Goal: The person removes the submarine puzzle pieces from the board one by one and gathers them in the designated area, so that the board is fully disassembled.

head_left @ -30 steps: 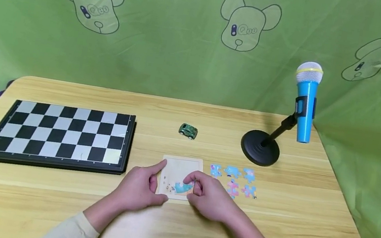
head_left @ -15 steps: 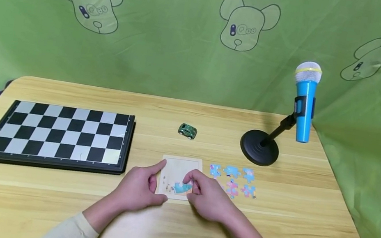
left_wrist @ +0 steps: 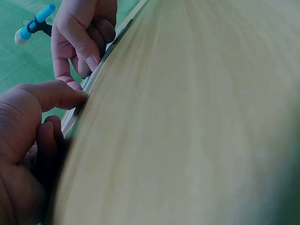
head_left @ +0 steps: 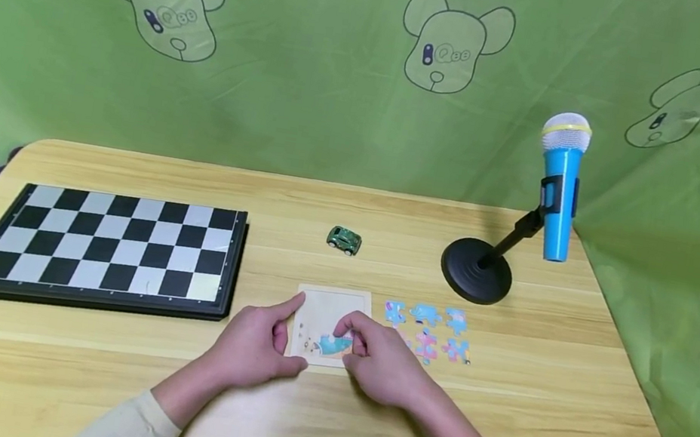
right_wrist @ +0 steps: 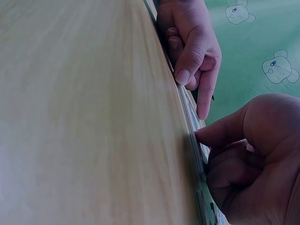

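In the head view, a small pale square puzzle tray (head_left: 330,307) lies flat at the middle front of the table. Along its lower part are joined blue and orange puzzle pieces (head_left: 331,345). My left hand (head_left: 254,345) grips the tray's lower left corner, index finger at the left side and thumb at the near edge. Over the tray's lower right, my right hand (head_left: 385,360) bends its index finger and thumb about a puzzle piece, mostly hidden by the fingers. Both wrist views show the tray edge-on, with the thumbs at its near edge.
Several loose blue and pink puzzle pieces (head_left: 425,314) lie right of the tray. Behind it sits a green toy car (head_left: 344,240). A folded chessboard (head_left: 105,245) occupies the left side. At the back right stands a blue microphone (head_left: 559,198) on a black stand (head_left: 476,271).
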`<control>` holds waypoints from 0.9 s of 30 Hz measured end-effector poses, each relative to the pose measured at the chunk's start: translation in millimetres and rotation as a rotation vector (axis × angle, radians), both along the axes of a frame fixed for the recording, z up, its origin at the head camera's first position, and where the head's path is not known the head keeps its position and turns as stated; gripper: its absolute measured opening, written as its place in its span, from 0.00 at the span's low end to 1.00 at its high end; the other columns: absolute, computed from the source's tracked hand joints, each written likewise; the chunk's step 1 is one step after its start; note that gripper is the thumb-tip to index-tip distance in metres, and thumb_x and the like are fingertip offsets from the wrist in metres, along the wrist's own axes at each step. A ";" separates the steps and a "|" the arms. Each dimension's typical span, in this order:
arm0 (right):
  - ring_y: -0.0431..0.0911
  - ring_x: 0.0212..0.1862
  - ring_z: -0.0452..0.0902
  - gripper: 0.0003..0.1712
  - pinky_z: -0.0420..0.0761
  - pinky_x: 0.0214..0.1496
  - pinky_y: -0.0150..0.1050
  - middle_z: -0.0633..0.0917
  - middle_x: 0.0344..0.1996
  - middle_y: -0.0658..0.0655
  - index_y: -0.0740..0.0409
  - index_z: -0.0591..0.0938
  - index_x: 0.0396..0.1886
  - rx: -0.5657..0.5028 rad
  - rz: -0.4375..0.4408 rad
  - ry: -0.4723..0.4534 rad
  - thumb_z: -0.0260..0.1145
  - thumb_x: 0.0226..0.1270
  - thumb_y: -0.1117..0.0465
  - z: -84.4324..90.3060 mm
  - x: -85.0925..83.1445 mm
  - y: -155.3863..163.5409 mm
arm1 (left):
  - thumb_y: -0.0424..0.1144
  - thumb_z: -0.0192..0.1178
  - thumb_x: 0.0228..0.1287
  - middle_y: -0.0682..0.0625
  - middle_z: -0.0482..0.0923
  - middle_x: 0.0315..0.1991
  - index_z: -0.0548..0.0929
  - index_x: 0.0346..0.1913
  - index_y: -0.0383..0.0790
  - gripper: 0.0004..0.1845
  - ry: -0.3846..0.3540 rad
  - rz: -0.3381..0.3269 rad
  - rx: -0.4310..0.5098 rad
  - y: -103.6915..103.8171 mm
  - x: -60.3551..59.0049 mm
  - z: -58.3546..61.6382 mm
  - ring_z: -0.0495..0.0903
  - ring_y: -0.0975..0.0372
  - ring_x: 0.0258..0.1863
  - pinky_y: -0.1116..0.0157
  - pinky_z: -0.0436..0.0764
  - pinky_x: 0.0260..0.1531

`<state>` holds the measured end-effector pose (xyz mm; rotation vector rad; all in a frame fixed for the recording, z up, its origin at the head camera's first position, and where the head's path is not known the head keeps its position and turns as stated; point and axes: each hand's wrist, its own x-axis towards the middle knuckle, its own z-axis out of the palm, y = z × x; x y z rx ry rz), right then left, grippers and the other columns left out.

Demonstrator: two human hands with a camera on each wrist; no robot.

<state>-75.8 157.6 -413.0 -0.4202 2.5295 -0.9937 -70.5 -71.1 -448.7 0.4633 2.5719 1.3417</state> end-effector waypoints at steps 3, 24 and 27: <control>0.39 0.21 0.61 0.15 0.65 0.28 0.36 0.68 0.19 0.45 0.49 0.79 0.45 0.008 -0.002 -0.003 0.64 0.62 0.70 0.5 0.3 -0.4 | 0.40 0.80 0.44 0.59 0.72 0.17 0.66 0.72 0.30 0.51 -0.002 0.000 0.001 0.2 0.1 -0.1 0.70 0.67 0.15 0.66 0.72 0.19; 0.40 0.21 0.62 0.14 0.65 0.28 0.36 0.69 0.20 0.48 0.51 0.80 0.45 0.016 -0.034 0.026 0.62 0.64 0.72 1.2 2.5 -6.1 | 0.41 0.80 0.44 0.60 0.72 0.17 0.67 0.72 0.30 0.51 0.004 0.005 -0.007 -0.2 0.4 -0.7 0.70 0.67 0.15 0.66 0.73 0.20; 0.40 0.22 0.62 0.14 0.65 0.28 0.36 0.69 0.20 0.49 0.51 0.80 0.45 0.009 -0.037 0.024 0.62 0.64 0.72 3.1 2.7 -6.1 | 0.41 0.80 0.44 0.60 0.72 0.17 0.67 0.72 0.30 0.51 0.006 0.003 -0.006 -0.2 0.2 -0.6 0.70 0.68 0.15 0.66 0.73 0.20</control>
